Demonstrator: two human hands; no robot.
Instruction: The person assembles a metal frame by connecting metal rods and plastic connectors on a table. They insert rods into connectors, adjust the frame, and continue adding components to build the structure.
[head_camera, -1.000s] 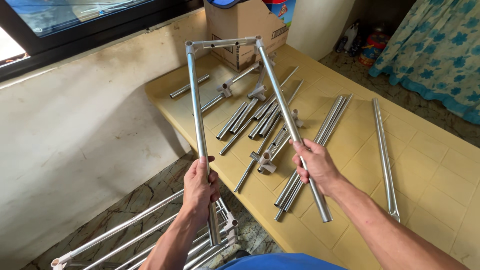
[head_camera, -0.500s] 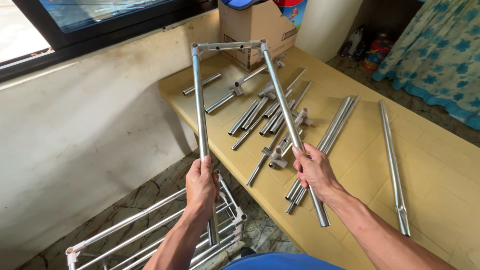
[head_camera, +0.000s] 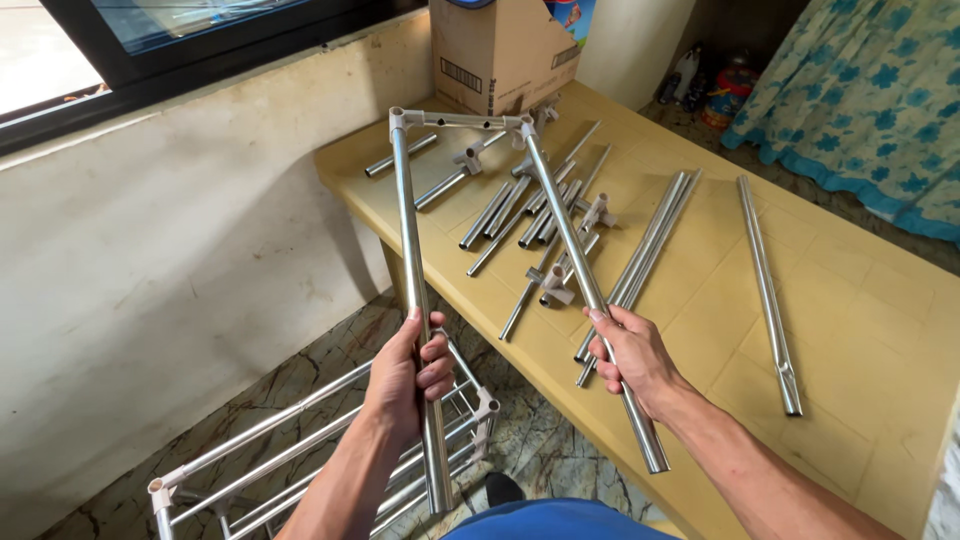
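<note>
Between my hands hangs the U-shaped tube frame (head_camera: 470, 125); left hand (head_camera: 405, 375) and right hand (head_camera: 630, 355) each wrap a leg. Light, stiff, slippery steel, I judge; grip low, near the open ends

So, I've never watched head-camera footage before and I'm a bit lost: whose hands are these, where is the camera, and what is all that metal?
The camera sits on a person's head and looks down, so both hands are their own. The left hand and the right hand each grip one long leg of a U-shaped metal tube frame, whose legs are joined at the far end by a short bar with pale plastic corner pieces. Below it, a yellow table carries loose steel tubes and some tubes with connectors, with a cardboard box at the far end. On the floor stands a partly built tube rack.
</note>
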